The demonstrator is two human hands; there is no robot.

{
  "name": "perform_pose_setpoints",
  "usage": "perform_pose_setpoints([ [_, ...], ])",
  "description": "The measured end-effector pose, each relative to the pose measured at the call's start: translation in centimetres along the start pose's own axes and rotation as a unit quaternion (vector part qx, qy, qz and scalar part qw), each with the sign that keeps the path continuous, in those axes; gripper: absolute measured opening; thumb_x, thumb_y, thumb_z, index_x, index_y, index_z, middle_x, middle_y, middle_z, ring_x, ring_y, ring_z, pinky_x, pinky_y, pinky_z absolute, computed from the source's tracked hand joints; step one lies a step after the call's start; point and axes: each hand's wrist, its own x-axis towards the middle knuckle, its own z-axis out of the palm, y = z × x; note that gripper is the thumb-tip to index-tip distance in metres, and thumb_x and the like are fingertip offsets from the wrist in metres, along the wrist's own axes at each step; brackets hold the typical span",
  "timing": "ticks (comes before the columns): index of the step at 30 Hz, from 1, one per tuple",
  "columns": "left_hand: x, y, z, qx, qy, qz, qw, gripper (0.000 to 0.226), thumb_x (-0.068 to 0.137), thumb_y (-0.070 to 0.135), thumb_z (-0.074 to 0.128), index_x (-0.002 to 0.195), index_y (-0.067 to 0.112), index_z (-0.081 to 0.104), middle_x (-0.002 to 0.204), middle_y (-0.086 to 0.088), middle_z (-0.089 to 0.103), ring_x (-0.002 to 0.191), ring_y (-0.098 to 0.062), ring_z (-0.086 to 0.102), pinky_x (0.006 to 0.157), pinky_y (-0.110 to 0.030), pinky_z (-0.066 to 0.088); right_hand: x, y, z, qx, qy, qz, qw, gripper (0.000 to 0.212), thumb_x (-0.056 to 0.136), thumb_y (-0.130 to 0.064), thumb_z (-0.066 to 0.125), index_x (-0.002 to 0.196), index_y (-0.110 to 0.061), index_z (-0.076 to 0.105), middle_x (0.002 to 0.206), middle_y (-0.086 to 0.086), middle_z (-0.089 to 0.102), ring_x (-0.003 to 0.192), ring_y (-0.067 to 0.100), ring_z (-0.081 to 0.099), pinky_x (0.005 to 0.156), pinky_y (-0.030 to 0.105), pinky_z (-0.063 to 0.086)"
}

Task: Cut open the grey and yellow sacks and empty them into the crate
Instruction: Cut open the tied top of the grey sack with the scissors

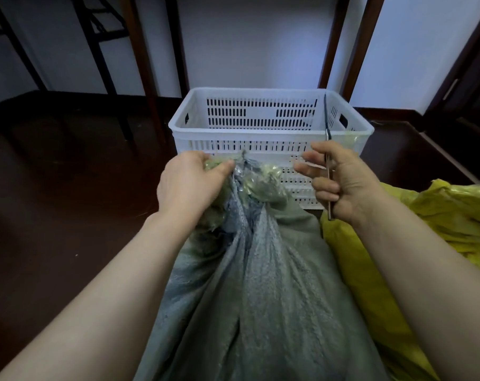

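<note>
- The grey sack [261, 284] lies just in front of the crate [272, 92], with its bunched neck against the crate's near wall. The neck looks not yet cut open.
- The left hand [189, 182] grips that neck, where pale green plastic lining shows.
- The right hand [340, 180], in front of the crate's right half, is curled round a thin cutting tool [327, 119] pointing up. I cannot tell if it is scissors or a knife.
- The yellow sack [453, 210] lies right of the crate's near corner, touching the grey sack. I cannot tell if it is opened.
- What shows of the crate's inside holds nothing, so probably both sacks are left to empty.
- No brand, label or writing can be read.
</note>
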Motion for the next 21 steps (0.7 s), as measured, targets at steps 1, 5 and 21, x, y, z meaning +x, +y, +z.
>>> perform_pose_setpoints([
  [1,0.3,0.0,-0.2,-0.001,0.002,-0.024,1.0,0.039,0.077,0.058,0.065,0.072,0.02,0.065,0.079,-0.003,0.067,0.082,-0.029,0.063,0.067,-0.036,0.05,-0.1,-0.1,-0.1,-0.022,-0.007,0.008,1.0,0.028,0.081,-0.04,0.065,0.076,-0.014,0.056,0.073,0.005,0.066,0.026,0.002,0.02,0.025,0.013,0.016],
  [5,0.7,0.2,-0.5,-0.04,-0.008,-0.094,0.995,0.04,0.072,0.055,0.069,0.064,0.017,0.061,0.074,0.0,0.066,0.077,-0.028,0.064,0.071,-0.036,0.053,-1.2,-0.4,1.2,-0.163,-0.095,0.038,0.981,0.078,0.042,-0.061,0.076,0.097,-0.009,0.058,0.067,0.003,0.069,0.029,0.0,0.022,0.026,0.012,0.02],
  [21,0.2,0.1,-5.0,-0.288,-0.258,-0.21,0.898,0.042,0.06,0.041,0.08,0.081,0.006,0.071,0.072,-0.01,0.074,0.062,-0.022,0.072,0.048,-0.028,0.054,-0.6,0.0,0.5,-0.148,0.048,-0.066,0.986,0.027,0.07,0.011,0.067,0.069,-0.01,0.05,0.046,0.002,0.055,0.028,0.005,0.025,0.033,0.013,0.018],
])
